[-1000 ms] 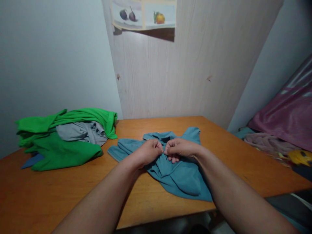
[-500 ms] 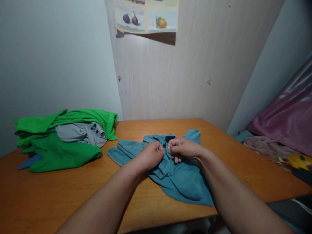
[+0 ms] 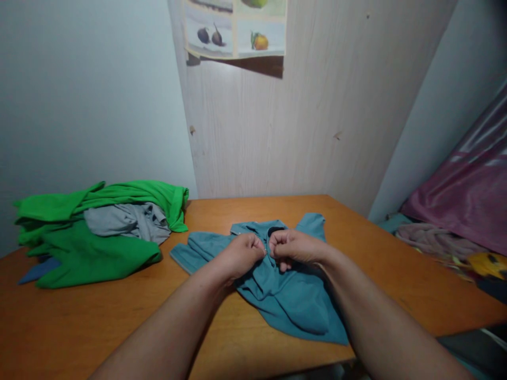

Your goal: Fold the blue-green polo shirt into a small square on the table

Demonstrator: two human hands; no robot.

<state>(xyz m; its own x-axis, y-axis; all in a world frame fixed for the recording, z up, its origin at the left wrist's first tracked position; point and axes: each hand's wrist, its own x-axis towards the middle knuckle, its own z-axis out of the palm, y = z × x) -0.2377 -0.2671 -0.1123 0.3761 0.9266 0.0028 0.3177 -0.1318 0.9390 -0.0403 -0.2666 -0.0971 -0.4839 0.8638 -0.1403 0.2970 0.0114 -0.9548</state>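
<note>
A teal polo shirt (image 3: 293, 301) lies crumpled on the orange wooden table (image 3: 119, 322), collar toward the far wall. My left hand (image 3: 242, 253) and my right hand (image 3: 295, 246) sit close together just below the collar. Both are closed in a pinch on the shirt's front placket. Each hand's fingertips are tucked into the fabric and partly hidden.
A pile of green cloth (image 3: 91, 248) with a grey garment (image 3: 127, 221) in it lies at the table's left. A blue piece (image 3: 37, 269) pokes out beneath. Purple bedding (image 3: 463, 206) and other fabrics lie to the right. A fruit poster (image 3: 235, 29) hangs on the wooden panel.
Both hands stay pinched on the shirt near the collar with only slight shifts. The view has drifted a little, so the scene sits somewhat lower and more to the left.
</note>
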